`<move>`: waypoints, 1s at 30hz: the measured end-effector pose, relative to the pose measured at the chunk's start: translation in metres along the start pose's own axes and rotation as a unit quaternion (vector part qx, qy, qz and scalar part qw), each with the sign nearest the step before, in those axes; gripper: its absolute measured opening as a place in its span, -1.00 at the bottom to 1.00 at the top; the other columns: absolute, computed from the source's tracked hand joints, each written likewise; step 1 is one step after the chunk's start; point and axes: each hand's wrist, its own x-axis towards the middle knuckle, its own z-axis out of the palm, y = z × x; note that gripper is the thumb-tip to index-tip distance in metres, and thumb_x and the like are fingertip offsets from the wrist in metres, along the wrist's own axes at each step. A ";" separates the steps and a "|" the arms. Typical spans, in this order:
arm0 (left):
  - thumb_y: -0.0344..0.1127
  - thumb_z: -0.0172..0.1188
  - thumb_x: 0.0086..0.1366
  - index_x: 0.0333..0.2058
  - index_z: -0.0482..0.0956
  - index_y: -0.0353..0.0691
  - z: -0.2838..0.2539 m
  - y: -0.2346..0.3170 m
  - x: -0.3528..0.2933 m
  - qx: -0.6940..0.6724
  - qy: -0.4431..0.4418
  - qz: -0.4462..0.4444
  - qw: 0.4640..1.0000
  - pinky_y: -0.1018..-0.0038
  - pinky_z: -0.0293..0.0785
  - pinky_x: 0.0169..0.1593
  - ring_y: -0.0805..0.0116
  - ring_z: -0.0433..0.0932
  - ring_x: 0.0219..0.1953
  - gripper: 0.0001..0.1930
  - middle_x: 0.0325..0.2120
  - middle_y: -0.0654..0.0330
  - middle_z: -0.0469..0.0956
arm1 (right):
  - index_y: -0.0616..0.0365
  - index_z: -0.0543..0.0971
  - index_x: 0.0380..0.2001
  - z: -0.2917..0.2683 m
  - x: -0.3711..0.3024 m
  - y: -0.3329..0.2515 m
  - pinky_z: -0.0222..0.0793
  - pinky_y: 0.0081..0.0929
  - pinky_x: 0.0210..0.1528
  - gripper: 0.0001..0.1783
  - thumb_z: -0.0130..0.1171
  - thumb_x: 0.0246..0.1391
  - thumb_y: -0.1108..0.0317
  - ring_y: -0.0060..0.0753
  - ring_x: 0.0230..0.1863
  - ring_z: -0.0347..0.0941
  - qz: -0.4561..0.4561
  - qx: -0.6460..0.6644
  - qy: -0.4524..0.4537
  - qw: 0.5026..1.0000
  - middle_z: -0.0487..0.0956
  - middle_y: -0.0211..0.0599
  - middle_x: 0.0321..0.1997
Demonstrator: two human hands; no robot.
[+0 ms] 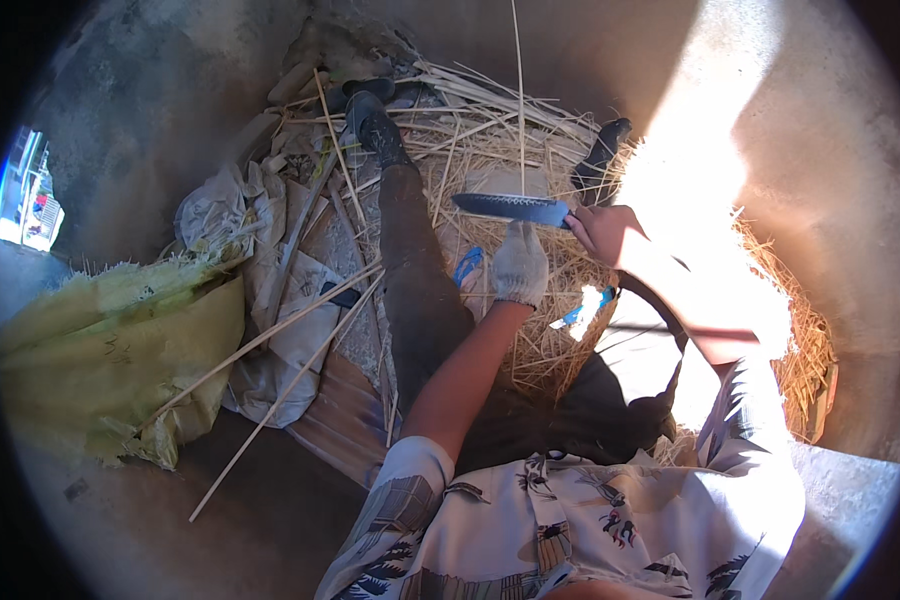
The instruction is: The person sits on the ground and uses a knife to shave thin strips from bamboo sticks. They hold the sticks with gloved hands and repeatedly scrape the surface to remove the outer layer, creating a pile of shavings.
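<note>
My right hand [612, 236], bare, is wrapped round the handle of a broad knife [515, 207]. The blade points left and lies across a long thin pale strip [520, 110], possibly split bamboo, that runs straight away from me. My left hand [521, 266], in a white knit glove, is closed at the strip's near end, just below the blade. Its fingertips are partly hidden by the knife. Beyond the blade is a flat grey block [507, 181]. Pale shavings [540, 365] lie heaped between my legs, with a blue strap-like piece [467, 265] among them.
Many pale strips [470, 105] lie beyond my outstretched legs. On the left are a torn yellow-green sack [120, 350], whitish sacking [295, 365] and several long sticks [285, 395]. A shavings heap [795, 320] sits at right, near the sunlit wall [705, 110].
</note>
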 end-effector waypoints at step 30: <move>0.11 -0.24 0.53 -0.13 0.52 -0.08 -0.074 0.140 -0.079 -0.156 -0.063 -0.049 0.984 -0.10 0.54 -0.34 -0.26 0.65 -0.38 -0.55 -0.43 -0.18 0.65 | 0.12 0.52 -0.33 -0.223 -0.138 -0.012 0.55 -0.09 -0.42 -0.42 -0.01 0.31 -0.24 -0.04 -0.47 0.65 0.039 -0.247 0.182 0.951 0.63 -0.06 -0.53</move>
